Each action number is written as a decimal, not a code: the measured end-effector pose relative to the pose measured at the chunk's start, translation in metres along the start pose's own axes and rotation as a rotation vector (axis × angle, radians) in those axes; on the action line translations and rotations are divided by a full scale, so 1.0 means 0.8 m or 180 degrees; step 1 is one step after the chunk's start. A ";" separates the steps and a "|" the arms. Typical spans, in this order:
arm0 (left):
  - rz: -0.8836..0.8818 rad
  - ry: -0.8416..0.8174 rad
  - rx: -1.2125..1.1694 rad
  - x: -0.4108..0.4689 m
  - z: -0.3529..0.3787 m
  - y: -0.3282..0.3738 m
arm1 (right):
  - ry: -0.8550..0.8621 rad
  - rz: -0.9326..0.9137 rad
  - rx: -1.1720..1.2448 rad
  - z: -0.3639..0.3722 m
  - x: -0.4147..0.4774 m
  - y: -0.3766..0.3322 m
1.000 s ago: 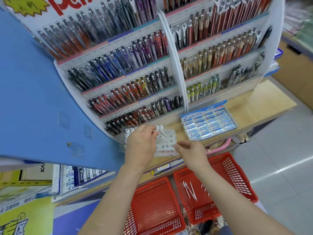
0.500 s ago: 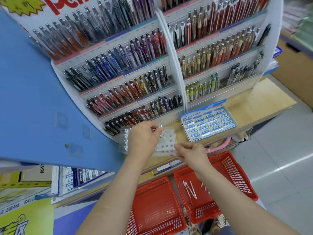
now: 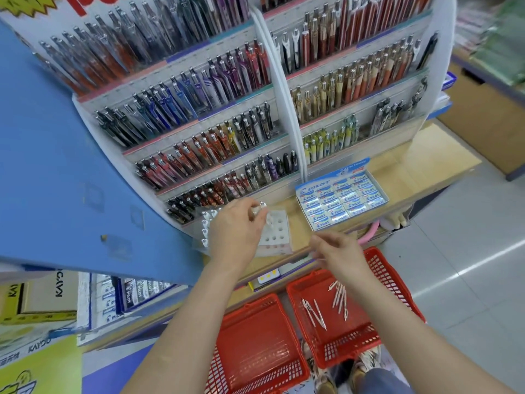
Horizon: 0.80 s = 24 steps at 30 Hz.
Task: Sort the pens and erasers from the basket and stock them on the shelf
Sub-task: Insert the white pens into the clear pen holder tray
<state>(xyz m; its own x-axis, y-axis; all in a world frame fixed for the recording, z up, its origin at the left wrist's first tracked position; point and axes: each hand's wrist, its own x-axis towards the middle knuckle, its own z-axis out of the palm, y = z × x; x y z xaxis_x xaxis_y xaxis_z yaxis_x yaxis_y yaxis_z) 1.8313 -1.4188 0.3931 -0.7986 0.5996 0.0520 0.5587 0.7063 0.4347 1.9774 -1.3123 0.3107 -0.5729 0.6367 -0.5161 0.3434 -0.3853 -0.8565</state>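
My left hand pinches a pale pen upright over the white holder tray, which has rows of round holes. Silver pen tops stand in the tray's left part. My right hand hovers over the shelf edge just right of the tray, fingers curled; something thin and blurred may lie between them. Below it, the right red basket holds several pale pens. The left red basket looks empty. A Pilot eraser box sits on the wooden shelf.
A curved display rack full of rows of pens rises behind the tray. A large blue panel fills the left. Boxes of Pilot stock sit on a lower shelf. Grey floor tiles lie to the right.
My left hand has lifted slightly with the pen at the tray. My right hand has drifted down and right, away from the tray toward the basket.
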 end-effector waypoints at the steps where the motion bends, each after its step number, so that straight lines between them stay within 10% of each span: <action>1: 0.0097 0.0146 -0.0198 -0.007 -0.005 0.003 | 0.0059 -0.0042 -0.0026 -0.015 -0.002 0.003; 6: 0.0447 0.0428 -0.1126 -0.059 -0.010 0.025 | 0.0411 0.0021 -0.0201 -0.096 -0.017 0.034; 12: 0.0244 -0.0578 -0.1165 -0.131 0.109 0.005 | 0.0793 0.0421 -0.0358 -0.175 -0.029 0.126; 24: -0.1374 -0.2470 -0.0005 -0.239 0.641 -0.156 | 0.0537 0.0759 -0.1788 -0.236 0.177 0.519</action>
<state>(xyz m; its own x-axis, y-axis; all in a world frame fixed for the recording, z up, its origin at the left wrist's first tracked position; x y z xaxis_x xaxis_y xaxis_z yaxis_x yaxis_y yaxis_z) 2.0288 -1.4286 -0.1319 -0.5623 0.3676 -0.7407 0.2431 0.9297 0.2768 2.1794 -1.2556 -0.1186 -0.3231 0.6907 -0.6469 0.8116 -0.1494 -0.5648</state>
